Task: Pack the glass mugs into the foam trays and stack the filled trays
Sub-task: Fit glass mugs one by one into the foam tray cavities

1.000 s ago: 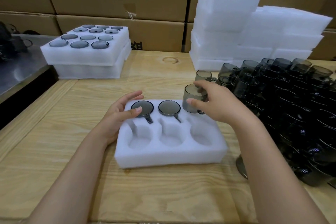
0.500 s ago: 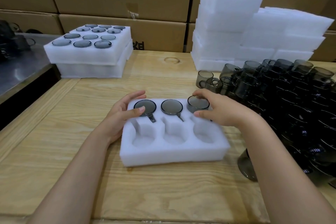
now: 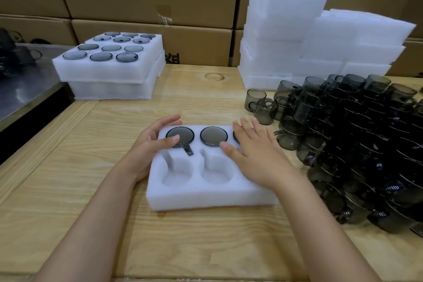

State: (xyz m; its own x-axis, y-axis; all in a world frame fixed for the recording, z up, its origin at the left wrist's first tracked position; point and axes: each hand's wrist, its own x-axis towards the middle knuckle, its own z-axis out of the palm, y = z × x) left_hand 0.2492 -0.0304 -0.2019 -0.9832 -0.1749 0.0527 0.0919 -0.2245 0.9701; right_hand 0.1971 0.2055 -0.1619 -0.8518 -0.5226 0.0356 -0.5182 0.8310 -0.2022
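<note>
Foam tray [image 3: 206, 199] on the bench [image 3: 91, 167]: three mugs [image 3: 214, 136] fill its far row. Right hand [image 3: 256, 155], grip spread flat, presses the far-right mug [image 3: 235, 136]; left hand [image 3: 148, 151], grip apart, steadies the tray. Uneven pressure might tilt the mug, jamming its handle.

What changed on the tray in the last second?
The right hand lowered a third mug into the back right pocket of the tray, let go of it, and now lies flat on top. The left hand stayed on the back left mug; the middle mug stayed in its pocket.
</note>
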